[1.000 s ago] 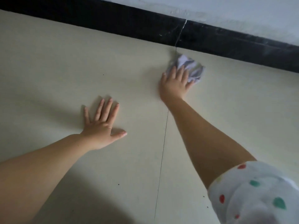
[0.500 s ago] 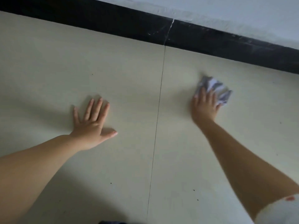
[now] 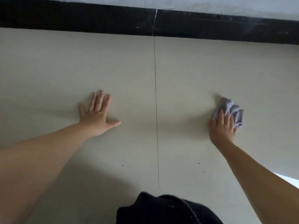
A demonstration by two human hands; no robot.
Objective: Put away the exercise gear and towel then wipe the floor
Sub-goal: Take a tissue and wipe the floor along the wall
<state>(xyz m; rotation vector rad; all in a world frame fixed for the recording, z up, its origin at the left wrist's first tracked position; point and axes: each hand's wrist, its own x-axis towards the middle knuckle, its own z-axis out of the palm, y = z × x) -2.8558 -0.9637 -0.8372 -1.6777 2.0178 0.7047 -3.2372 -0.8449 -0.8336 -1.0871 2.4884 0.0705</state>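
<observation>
The left hand (image 3: pixel 97 118) is lying flat on the pale floor (image 3: pixel 129 70), palm down, its fingers (image 3: pixel 101 101) straight and slightly spread and the thumb sticking out toward the right; it is holding nothing. The right hand (image 3: pixel 222 126) is pressing down on a crumpled grey-lilac cloth (image 3: pixel 231 109), with its fingers laid straight over the near part of the cloth, so the hand is flat on top of it instead of gripping it. Most of the cloth is bunching out beyond and to the right of the right fingertips, and it is resting directly on the floor.

A thin dark tile joint (image 3: pixel 155 94) is running between the two hands, closer to the left hand than to the right. Beyond both hands, a black skirting board (image 3: pixel 80 18) is lining the far edge of the floor, with a light wall (image 3: pixel 226 5) above it. A few small dark specks (image 3: pixel 198 163) are lying on the floor nearer than the hands. Below and between the forearms, a piece of dark clothing (image 3: pixel 161 209) with a line of stitching is showing at the bottom edge of the view.
</observation>
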